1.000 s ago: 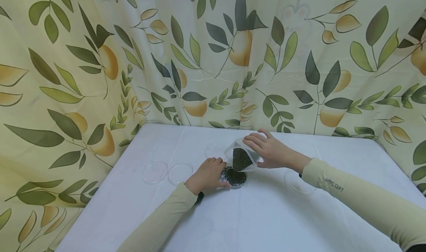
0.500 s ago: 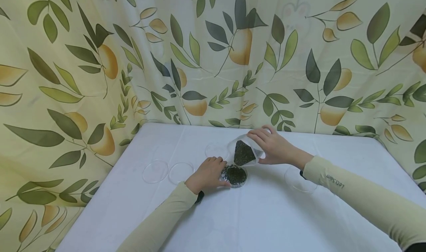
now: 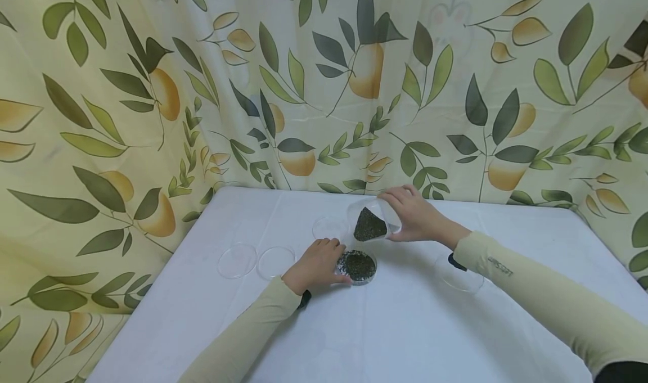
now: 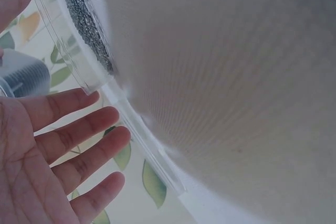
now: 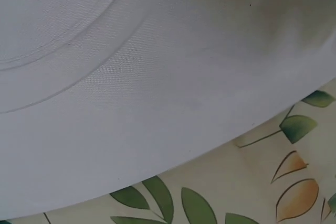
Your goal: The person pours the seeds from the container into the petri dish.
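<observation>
My left hand rests at the left side of a round clear petri dish, thumb on the near edge and index finger on the far edge. In the left wrist view the index fingertip meets the rim of the dish, the other fingers spread. Dark green granules with pale specks lie in the dish. Above and behind it, my right hand grips a tilted clear plastic container with a wedge of the same dark granules inside. The right wrist view shows no hand.
Two clear round dishes or lids, the outer one and the inner one, lie to the left. A third clear disc sits behind my left hand, another under my right wrist. A leaf-print curtain hangs behind the white-covered table.
My right hand has raised the container away from the dish, tilting it less, so a gap now shows between them. My left hand and the dish have stayed in place.
</observation>
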The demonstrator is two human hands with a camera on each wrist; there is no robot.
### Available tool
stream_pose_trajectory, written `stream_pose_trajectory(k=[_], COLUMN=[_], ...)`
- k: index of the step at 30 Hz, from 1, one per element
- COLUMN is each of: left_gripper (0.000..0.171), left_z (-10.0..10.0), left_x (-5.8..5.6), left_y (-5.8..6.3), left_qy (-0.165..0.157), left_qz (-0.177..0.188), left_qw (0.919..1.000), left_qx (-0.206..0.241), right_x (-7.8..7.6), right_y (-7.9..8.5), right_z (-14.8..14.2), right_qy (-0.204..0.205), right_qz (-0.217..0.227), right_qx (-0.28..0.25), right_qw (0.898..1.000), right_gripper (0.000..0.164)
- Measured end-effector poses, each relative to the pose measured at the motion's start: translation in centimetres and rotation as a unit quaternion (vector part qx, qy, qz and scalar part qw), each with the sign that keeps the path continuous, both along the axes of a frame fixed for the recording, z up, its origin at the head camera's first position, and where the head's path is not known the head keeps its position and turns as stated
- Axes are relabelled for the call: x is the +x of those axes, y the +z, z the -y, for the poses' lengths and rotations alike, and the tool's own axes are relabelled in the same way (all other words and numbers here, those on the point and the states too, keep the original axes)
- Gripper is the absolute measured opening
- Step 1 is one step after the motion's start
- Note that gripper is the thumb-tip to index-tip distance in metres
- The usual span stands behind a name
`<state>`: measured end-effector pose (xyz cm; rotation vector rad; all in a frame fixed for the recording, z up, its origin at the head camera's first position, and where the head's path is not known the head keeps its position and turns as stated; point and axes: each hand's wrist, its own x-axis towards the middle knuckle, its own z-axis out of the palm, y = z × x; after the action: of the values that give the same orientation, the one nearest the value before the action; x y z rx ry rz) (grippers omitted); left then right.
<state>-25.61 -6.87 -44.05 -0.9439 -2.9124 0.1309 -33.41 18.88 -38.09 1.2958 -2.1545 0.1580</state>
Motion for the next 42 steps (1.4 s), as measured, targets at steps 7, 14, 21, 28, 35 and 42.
stream_pose_trajectory(k=[7,14,21,28,35,42], left_gripper=[0.080,0.079,0.079,0.080,0.080,0.080], left_z=[-0.1,-0.1,0.0,0.0,0.0,0.0], left_x=[0.1,0.1,0.2,0.1,0.2,0.2], left_y=[0.0,0.1,0.3,0.1,0.2,0.3], left_qy=[-0.002,-0.001,0.000,0.000,0.002,0.003], left_qz=[-0.002,-0.004,-0.002,0.000,-0.004,0.000], left_qw=[1.0000,1.0000,1.0000,1.0000,1.0000,1.0000], left_qx=[-0.005,-0.005,-0.005,0.000,-0.005,-0.005], right_x=[-0.8,-1.6,-2.6,-3.4,-4.0,-4.3], right_y=[-0.4,-1.0,-1.4,-1.7,-2.2,-2.6], right_z=[-0.1,-0.5,-0.7,-0.8,-0.6,0.0], right_qy=[-0.033,-0.075,-0.112,-0.159,-0.190,-0.191], right_qz=[0.041,0.120,0.183,0.227,0.263,0.284], right_qx=[0.000,-0.018,-0.049,-0.046,-0.033,-0.035], right_qw=[0.999,0.990,0.975,0.960,0.945,0.939], right_gripper=[0.091,0.090,0.087,0.087,0.089,0.088])
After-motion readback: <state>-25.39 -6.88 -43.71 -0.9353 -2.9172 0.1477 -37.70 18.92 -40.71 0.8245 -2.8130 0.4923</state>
